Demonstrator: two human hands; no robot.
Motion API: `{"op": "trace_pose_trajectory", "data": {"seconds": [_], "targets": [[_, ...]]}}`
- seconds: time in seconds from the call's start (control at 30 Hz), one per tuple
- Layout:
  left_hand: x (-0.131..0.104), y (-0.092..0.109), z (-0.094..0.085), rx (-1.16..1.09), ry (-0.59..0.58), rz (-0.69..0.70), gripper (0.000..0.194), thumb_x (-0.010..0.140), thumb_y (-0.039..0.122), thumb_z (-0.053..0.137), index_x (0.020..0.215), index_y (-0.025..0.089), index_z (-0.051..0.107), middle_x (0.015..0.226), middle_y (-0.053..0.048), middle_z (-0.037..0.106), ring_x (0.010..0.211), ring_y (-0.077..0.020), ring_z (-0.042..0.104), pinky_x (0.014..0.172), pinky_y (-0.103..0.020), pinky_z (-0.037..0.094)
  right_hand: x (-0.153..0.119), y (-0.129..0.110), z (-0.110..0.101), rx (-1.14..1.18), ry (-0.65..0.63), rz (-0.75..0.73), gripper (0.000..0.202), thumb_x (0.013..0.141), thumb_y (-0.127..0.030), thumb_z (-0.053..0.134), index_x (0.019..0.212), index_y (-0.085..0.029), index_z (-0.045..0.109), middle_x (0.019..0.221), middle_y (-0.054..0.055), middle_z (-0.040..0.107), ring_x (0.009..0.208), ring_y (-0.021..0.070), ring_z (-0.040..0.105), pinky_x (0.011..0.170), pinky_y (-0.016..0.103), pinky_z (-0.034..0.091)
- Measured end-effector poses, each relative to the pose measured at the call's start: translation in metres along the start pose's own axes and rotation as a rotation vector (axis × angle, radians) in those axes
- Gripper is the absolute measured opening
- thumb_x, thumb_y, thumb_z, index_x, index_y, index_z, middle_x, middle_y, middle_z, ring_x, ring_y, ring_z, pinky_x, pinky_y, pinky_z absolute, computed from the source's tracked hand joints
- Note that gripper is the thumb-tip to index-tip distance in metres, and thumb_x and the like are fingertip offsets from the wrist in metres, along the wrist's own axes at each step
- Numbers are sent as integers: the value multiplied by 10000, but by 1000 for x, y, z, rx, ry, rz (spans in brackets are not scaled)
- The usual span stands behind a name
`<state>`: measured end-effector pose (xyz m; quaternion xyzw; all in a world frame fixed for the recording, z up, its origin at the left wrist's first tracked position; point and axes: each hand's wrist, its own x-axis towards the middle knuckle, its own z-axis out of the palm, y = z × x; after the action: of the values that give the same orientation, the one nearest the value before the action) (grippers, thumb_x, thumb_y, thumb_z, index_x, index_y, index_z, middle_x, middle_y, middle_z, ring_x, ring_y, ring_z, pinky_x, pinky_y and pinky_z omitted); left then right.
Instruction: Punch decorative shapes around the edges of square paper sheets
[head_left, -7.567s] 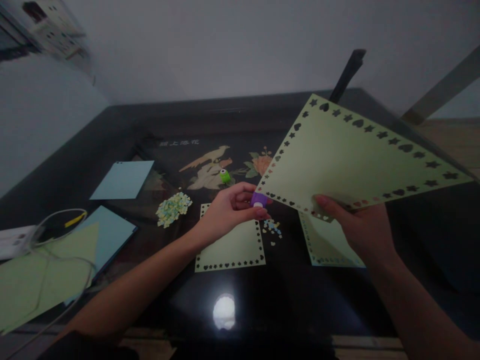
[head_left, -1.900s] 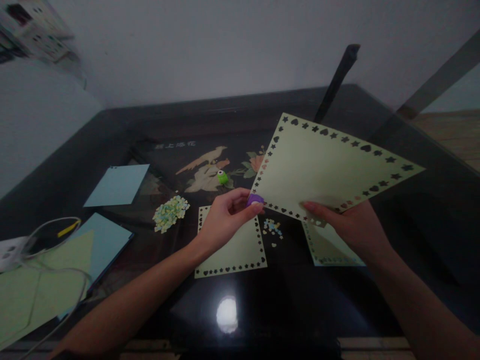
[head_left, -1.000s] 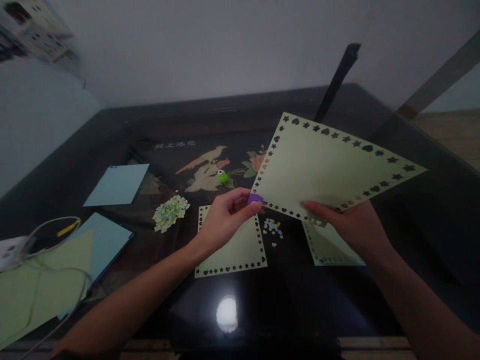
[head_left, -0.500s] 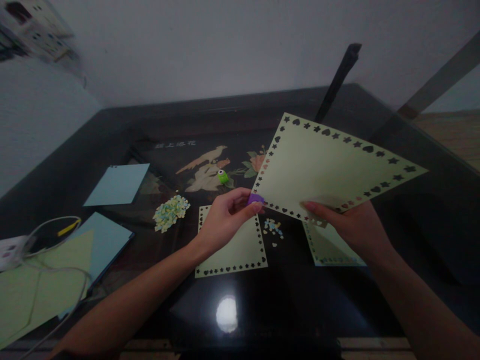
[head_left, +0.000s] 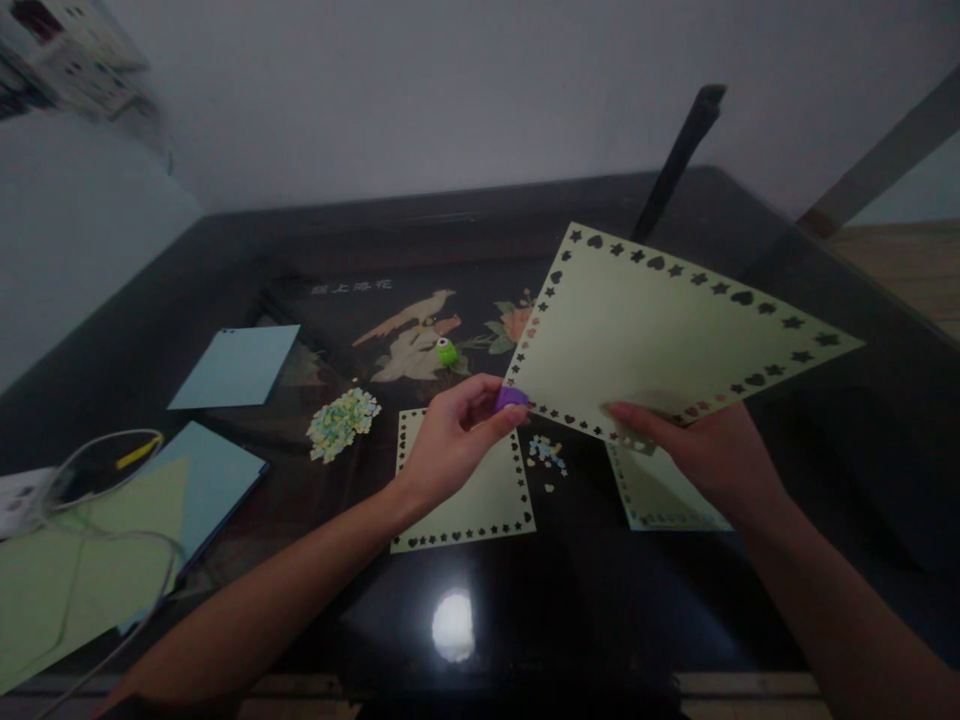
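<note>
My left hand is closed on a small purple craft punch, which sits at the near left corner of a pale green paper sheet. Star and heart holes run along that sheet's edges. My right hand grips the sheet by its near edge, thumb on top and fingers hidden beneath. Under my left hand lies another punched green sheet on the dark table. Beside it is a small scatter of cut-out shapes. A further punched sheet lies partly hidden below my right hand.
A heap of paper cut-outs lies left of centre, near a green punch. Blue paper rests farther left. Green sheets, blue paper and a white cable occupy the near left. A black post stands behind.
The held sheet's far right corner has shifted very slightly to the right. Both hands keep their grips, and the things on the table lie as before.
</note>
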<state>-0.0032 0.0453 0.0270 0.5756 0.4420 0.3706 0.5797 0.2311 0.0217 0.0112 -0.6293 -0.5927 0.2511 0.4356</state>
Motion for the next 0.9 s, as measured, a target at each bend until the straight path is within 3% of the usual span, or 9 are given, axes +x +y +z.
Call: {"op": "trace_pose_trajectory", "data": {"seconds": [0.23, 0.5, 0.67, 0.9], "targets": [[-2, -4, 2, -12, 15, 21, 220, 771, 320, 662, 892, 141, 621, 872, -62, 707, 838, -172, 663, 840, -320, 513, 0, -5, 0, -27, -24, -21, 226, 694, -426, 731, 894, -326, 699, 856, 41, 739, 1068, 331, 623, 1024, 580, 405], [1, -6, 5, -94, -1, -25, 266, 752, 325, 694, 923, 138, 612, 925, -65, 705, 877, -171, 667, 894, -330, 498, 1, -5, 1, 25, -1, 26, 344, 666, -411, 752, 978, -279, 686, 995, 63, 734, 1081, 344, 621, 1027, 602, 389], [-1, -5, 7, -80, -32, -57, 274, 745, 321, 698, 928, 137, 608, 966, -82, 710, 913, -185, 669, 901, -355, 500, 2, -4, 0, 100, -32, 55, 288, 685, -399, 744, 939, -270, 697, 887, 44, 748, 1114, 312, 611, 1069, 581, 349], [-3, -4, 9, -54, -66, -80, 285, 744, 301, 699, 958, 138, 604, 1019, -101, 713, 949, -202, 670, 921, -392, 495, 3, 2, 0, 204, -20, 65, 273, 688, -357, 756, 943, -278, 702, 894, 24, 748, 1104, 285, 624, 1055, 539, 398]]}}
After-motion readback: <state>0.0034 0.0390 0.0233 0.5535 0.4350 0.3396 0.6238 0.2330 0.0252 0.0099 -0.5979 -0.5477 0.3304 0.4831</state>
